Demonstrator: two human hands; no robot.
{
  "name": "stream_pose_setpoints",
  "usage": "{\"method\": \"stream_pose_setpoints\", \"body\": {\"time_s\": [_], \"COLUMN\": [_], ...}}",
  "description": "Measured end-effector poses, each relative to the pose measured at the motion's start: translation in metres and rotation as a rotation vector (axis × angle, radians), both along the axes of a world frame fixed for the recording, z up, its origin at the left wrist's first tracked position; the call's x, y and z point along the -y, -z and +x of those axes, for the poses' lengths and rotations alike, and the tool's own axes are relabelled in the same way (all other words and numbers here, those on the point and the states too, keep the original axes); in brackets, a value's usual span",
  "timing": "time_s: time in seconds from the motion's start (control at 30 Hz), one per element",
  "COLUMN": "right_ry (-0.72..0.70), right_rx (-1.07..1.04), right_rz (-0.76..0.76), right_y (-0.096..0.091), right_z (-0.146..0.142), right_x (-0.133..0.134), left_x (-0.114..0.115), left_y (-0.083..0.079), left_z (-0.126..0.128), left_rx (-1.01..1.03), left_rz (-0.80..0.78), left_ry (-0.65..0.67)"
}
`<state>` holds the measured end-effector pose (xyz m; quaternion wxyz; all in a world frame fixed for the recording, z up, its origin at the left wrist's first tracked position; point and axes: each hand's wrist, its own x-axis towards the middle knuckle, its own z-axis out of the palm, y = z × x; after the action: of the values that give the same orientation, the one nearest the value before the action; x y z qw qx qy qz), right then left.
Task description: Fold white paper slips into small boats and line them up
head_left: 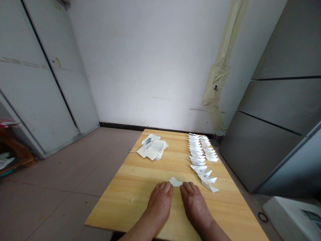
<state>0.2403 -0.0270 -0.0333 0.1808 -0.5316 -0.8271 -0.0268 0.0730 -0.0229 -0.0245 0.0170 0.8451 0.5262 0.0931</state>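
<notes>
A small folded paper (176, 182) with a pointed top lies on the wooden table (120, 201) between my two hands. My left hand (161, 201) has its fingers pressed together on the paper's left end. At the right end, the closed fingers of my right hand (195, 202) hold the paper too. The thumbs are mostly hidden behind the hands. Folded paper boats (196, 149) stand in two rows on the table's right side, with a few looser ones (209, 180) closest to my right hand.
A loose pile of paper sheets (154, 147) lies on the far left of the table. A white wall (150, 67) is behind it. A grey cabinet (276, 134) stands to the right, above a white box (288, 217) on the floor.
</notes>
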Motion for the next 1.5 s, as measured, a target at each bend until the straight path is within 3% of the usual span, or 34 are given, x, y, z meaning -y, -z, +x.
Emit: {"method": "stream_pose_setpoints", "body": {"time_s": [0.23,0.43,0.63,0.9,1.23,1.4,1.5], "right_ry": [0.043,-0.138,-0.163,-0.115,-0.107,-0.138,-0.14], "right_rx": [-0.033,-0.121,-0.118,-0.091,-0.108,-0.113,-0.098], "right_rz": [0.02,0.063,0.102,0.095,0.109,0.097,0.096], "right_y": [-0.002,-0.01,-0.001,-0.002,0.004,0.002,0.001], "right_z": [0.001,-0.009,-0.015,-0.015,-0.016,-0.016,-0.016], "right_x": [0.002,-0.004,-0.01,-0.008,-0.011,-0.01,-0.01], "left_x": [0.006,0.009,0.009,0.016,0.021,0.019,0.015], "left_y": [-0.007,-0.01,-0.009,-0.006,-0.011,-0.007,-0.001], "left_z": [-0.003,-0.004,-0.005,-0.025,-0.024,-0.007,-0.003], "left_rx": [0.134,0.153,0.151,0.111,0.12,0.173,0.184], "left_rz": [-0.011,0.017,0.019,-0.017,-0.024,-0.037,-0.071], "left_ry": [0.011,0.016,0.014,-0.047,-0.207,-0.04,-0.024]}}
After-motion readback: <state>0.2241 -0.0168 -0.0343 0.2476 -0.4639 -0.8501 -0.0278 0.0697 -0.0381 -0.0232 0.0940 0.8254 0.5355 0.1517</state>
